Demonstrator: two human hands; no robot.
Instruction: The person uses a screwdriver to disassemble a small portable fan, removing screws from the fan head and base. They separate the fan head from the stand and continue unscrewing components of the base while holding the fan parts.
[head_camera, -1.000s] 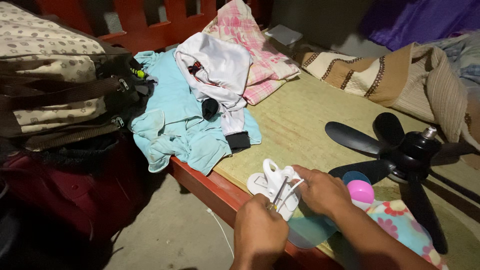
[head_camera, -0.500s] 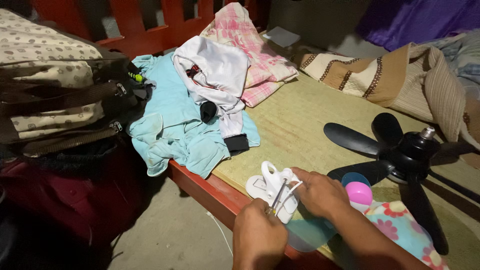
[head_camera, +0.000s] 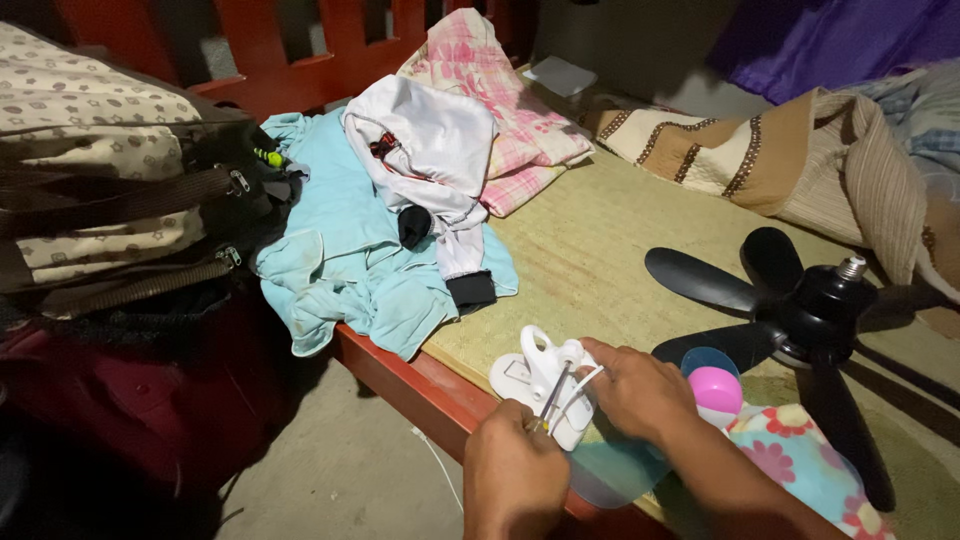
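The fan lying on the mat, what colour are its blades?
Black; the fan shows plainly in the head view, right of both hands.

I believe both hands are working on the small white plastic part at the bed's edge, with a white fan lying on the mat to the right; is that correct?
Not quite: the fan is black, not white, as the head view shows. The rest stands: the left hand and the right hand are both on the small white plastic part at the edge of the bed, and the fan lies on the mat to the right.
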